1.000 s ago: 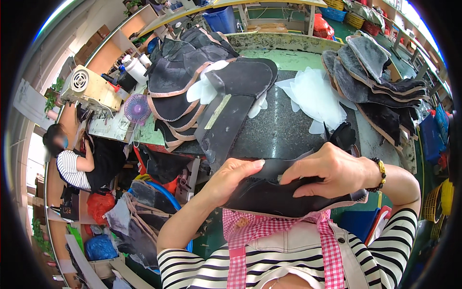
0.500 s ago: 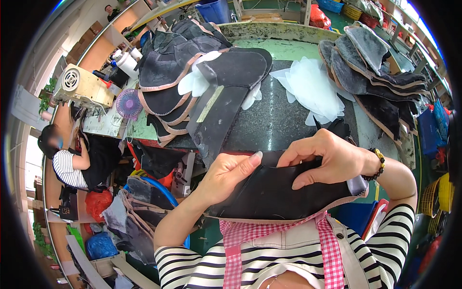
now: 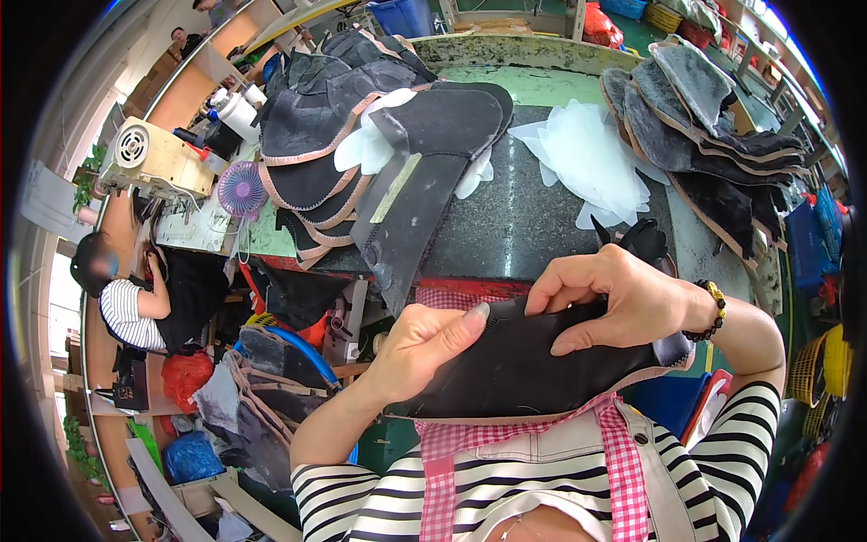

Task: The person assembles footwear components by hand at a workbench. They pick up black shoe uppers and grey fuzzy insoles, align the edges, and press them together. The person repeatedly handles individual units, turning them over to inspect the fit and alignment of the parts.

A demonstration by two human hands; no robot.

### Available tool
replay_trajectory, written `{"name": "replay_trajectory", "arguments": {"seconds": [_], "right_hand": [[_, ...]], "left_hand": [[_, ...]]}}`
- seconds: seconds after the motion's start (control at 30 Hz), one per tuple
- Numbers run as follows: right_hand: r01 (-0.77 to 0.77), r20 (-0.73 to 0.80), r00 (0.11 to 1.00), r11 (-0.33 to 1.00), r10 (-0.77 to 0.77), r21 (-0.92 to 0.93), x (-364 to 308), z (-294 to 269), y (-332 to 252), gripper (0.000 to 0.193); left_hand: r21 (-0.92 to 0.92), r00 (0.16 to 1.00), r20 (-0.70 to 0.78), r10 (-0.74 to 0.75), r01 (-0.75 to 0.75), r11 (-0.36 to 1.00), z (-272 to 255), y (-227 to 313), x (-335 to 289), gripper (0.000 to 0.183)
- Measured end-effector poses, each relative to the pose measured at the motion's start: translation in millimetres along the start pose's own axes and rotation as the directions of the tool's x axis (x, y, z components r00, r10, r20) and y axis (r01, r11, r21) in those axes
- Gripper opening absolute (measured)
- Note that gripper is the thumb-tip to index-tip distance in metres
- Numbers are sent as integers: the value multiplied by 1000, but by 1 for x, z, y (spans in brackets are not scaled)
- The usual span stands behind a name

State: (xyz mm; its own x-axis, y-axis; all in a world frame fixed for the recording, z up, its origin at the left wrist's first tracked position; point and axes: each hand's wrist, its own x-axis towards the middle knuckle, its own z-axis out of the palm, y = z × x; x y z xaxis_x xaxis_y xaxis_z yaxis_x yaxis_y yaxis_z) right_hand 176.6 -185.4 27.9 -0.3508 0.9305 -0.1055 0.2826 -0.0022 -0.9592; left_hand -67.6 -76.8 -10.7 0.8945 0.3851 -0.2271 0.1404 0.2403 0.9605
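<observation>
A black leather boot upper (image 3: 533, 361) with a pinkish-tan lower edge hangs between my two hands, just past the table's near edge. With the thumb on its front, my left hand (image 3: 424, 348) pinches the top edge at the left. My right hand (image 3: 628, 298) grips the same top edge further right, fingers curled over it and thumb against the black face; some fingertips are hidden behind the leather. Beyond my hands, a pile of white sheet pieces (image 3: 587, 167) lies on the dark slab (image 3: 483, 230) of the table.
Black uppers (image 3: 312, 135) are heaped on the table's left, with fleece-lined ones (image 3: 677, 122) stacked at right. A purple fan (image 3: 242, 191) and a cream machine (image 3: 149, 155) stand far left. Near them sits a person in a striped top (image 3: 134, 312). A blue bin (image 3: 402, 20) is behind the table.
The upper's top edge has dropped slightly between my hands, and my left hand has shifted a little lower. Both hands keep their hold. A further person has come into view at the far upper left.
</observation>
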Motion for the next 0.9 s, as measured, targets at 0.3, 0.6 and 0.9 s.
{"name": "replay_trajectory", "arguments": {"seconds": [0.3, 0.6, 0.9], "right_hand": [[-111, 12, 993, 968, 117, -225, 1, -4, -16, 59], [-110, 181, 969, 953, 166, -283, 4, -11, -16, 37], [243, 286, 944, 932, -163, -271, 5, -7, -2, 32]], "left_hand": [[366, 977, -26, 211, -187, 911, 16, 11, -6, 20], [178, 960, 9, 279, -276, 945, 14, -2, -8, 23], [237, 937, 143, 320, -346, 908, 0, -20, -7, 14]]}}
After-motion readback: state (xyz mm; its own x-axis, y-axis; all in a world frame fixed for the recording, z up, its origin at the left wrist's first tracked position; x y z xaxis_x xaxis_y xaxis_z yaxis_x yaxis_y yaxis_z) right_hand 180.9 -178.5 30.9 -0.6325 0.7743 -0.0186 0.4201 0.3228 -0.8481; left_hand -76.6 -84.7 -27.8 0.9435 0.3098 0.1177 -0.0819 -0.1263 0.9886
